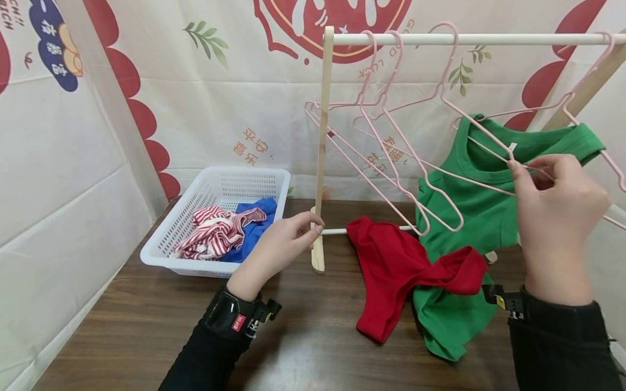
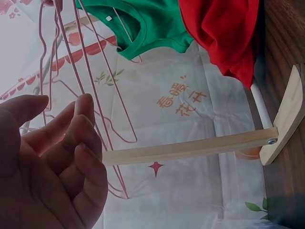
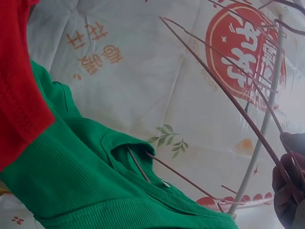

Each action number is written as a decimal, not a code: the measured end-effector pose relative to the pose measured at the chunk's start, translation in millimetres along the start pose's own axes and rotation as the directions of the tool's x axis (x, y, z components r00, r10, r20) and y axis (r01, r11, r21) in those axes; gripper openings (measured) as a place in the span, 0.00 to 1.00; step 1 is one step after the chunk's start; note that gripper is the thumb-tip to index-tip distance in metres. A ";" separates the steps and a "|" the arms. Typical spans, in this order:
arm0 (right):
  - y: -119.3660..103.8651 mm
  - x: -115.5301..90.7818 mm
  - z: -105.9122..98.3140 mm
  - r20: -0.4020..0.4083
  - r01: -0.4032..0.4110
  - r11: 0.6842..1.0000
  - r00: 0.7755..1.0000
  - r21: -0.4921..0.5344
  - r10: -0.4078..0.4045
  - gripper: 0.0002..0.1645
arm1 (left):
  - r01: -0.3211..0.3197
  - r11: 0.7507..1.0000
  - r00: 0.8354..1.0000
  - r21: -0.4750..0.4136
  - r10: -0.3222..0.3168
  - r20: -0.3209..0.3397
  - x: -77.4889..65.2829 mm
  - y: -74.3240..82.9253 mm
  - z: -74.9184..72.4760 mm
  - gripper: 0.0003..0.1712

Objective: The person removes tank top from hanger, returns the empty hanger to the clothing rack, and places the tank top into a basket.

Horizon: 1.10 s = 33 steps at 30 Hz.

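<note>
My right hand (image 1: 557,212) pinches the lower corner of a pink wire hanger (image 1: 442,89) whose hook is over the rack's top rod. Behind that hand, a green sleeveless top (image 1: 469,212) is on another pink hanger at the right. A red garment (image 1: 391,260) overlaps the front of the green top, low beside the rack's bottom bar. At the rack's left wooden post (image 1: 323,130), my left hand (image 1: 283,239) has its fingers loosely bent and holds nothing. The left wrist view shows its palm side, with hangers (image 2: 86,52) behind the fingers.
Two more pink hangers (image 1: 379,136) hang at the left of the white rod (image 1: 513,39). A white plastic basket (image 1: 161,255) on the brown table (image 1: 303,336) contains a red-striped cloth (image 1: 215,233) and a blue cloth (image 1: 256,233). A printed curtain stands behind.
</note>
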State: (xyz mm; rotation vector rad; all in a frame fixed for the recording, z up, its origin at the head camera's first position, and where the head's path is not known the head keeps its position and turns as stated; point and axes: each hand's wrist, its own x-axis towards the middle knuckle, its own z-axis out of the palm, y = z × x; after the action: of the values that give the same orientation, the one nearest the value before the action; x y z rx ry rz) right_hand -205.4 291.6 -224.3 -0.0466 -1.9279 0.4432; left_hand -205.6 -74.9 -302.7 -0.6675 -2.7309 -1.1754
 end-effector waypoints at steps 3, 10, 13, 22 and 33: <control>-0.7 -1.3 1.9 0.010 0.009 1.000 1.000 0.000 -0.009 0.27 | -0.007 1.000 1.000 0.010 0.007 -0.004 -0.2 -1.0 1.9 0.14; -3.0 -7.9 3.9 0.052 0.037 0.999 0.998 0.000 -0.037 0.26 | -0.003 1.000 1.000 0.018 0.003 0.014 -0.9 -2.0 5.2 0.14; -4.0 -10.3 4.5 0.063 0.058 0.998 0.996 0.004 -0.058 0.25 | -0.006 1.000 1.000 0.024 0.006 0.013 -1.4 -2.1 5.7 0.14; -8.5 -16.9 7.7 0.098 0.084 0.996 0.991 0.041 -0.088 0.23 | -0.004 1.000 1.000 0.013 0.004 0.011 -2.2 -4.0 8.2 0.12; -14.9 -22.6 9.8 0.105 0.152 0.988 0.983 0.000 -0.151 0.20 | -0.011 0.999 1.000 0.044 0.010 0.014 -2.2 -4.9 8.7 0.13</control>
State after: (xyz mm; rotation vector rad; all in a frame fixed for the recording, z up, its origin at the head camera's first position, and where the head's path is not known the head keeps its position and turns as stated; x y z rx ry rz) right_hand -202.7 269.6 -242.6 0.1204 -2.0194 0.3416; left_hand -205.0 -72.4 -312.6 -0.6864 -2.7518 -1.1095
